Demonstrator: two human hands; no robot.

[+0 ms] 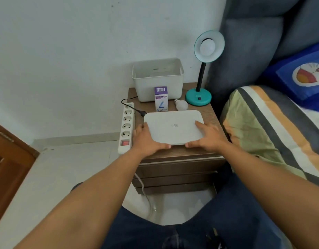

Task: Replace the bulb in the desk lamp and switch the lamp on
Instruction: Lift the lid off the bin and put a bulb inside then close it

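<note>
A teal desk lamp (198, 98) stands at the back right of the wooden nightstand (180, 153), its round shade (209, 46) facing me with a white bulb in it. A loose white bulb (181, 104) lies beside the lamp's base. A purple and white bulb box (161, 99) stands upright next to it. The lamp's black plug (142, 113) lies unplugged near a white power strip (126, 127). My left hand (148, 139) and my right hand (208, 136) grip the two near corners of a flat white lid (174, 127) at the nightstand's front.
An open white plastic bin (157, 80) sits at the back of the nightstand against the wall. A bed with a striped cover (266, 130) and a grey headboard is on the right. A brown door (9, 159) is on the left.
</note>
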